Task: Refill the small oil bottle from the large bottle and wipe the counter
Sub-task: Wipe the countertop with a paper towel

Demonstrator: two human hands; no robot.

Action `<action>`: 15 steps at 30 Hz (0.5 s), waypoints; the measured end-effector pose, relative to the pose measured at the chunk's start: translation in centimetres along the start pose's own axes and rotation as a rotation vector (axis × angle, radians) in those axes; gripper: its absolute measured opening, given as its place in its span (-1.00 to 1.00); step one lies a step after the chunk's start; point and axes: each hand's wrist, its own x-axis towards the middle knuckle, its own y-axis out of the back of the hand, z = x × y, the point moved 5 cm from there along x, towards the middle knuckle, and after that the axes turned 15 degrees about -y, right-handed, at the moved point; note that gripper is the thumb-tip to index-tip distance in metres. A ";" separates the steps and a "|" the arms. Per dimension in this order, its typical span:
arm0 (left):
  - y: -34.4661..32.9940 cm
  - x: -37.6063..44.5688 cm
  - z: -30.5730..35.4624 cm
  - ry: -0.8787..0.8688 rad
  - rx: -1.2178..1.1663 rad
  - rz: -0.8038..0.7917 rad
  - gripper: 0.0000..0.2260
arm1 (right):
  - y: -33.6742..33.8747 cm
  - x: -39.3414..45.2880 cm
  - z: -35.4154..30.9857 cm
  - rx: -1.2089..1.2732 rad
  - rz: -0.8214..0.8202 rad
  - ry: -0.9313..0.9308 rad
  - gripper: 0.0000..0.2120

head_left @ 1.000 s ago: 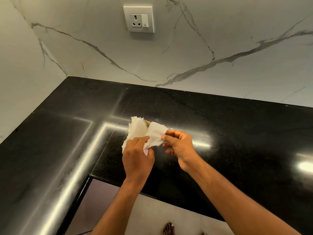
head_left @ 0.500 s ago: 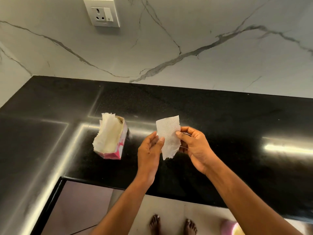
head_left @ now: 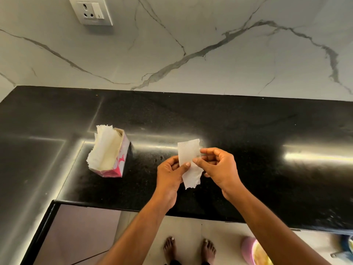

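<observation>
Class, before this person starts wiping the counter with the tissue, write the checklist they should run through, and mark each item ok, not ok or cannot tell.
1. Tissue in hand: ok, the left hand and right hand both pinch it.
2. Tissue off the counter: ok, held above it.
3. Tissue unfolded enough to wipe: cannot tell, it looks like a narrow strip.
4. Spill located: cannot tell, only glare and faint specks show on the black surface.
5. Tissue box out of the wiping path: ok, it stands to the left, apart from the hands.
6. Oil bottles set aside: cannot tell, neither is in view.
</observation>
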 end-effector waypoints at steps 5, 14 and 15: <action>-0.9 -0.1 -1.6 0.036 0.057 -0.070 -0.80 | 0.1 0.4 2.2 0.127 -0.217 -0.238 -0.77; 0.9 1.3 -4.8 -0.102 0.595 -0.180 -0.48 | 5.8 3.9 5.5 0.079 0.225 -0.255 -0.93; 1.6 1.4 -4.6 -0.181 0.763 -0.220 -0.41 | 7.1 4.2 5.3 -0.018 0.330 -0.174 -0.92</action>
